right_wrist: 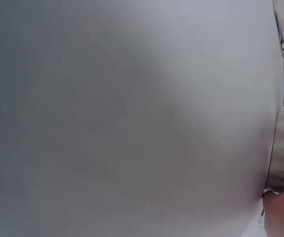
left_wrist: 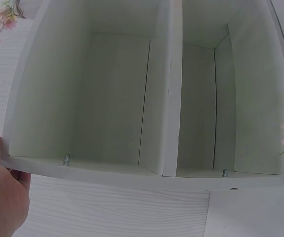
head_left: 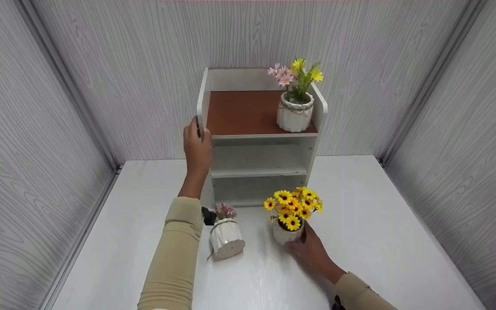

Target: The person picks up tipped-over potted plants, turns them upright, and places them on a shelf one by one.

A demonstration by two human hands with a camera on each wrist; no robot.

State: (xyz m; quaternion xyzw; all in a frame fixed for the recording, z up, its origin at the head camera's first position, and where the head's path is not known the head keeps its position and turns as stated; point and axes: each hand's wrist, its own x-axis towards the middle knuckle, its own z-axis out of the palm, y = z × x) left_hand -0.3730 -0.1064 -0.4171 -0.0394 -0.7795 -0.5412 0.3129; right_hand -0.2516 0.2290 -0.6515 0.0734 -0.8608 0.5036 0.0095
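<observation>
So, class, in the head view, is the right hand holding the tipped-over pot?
No, the right hand grips the pot of yellow flowers.

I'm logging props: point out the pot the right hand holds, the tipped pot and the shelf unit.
Held pot (head_left: 284, 236), head view: its side wall.
Tipped pot (head_left: 226, 237), head view: its side wall.
Shelf unit (head_left: 246, 113), head view: brown top board.

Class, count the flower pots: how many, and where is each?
3: the upper pot, on top of the shelf unit; the tipped pot, lying on the table; the yellow-flowered pot, in the right hand.
</observation>
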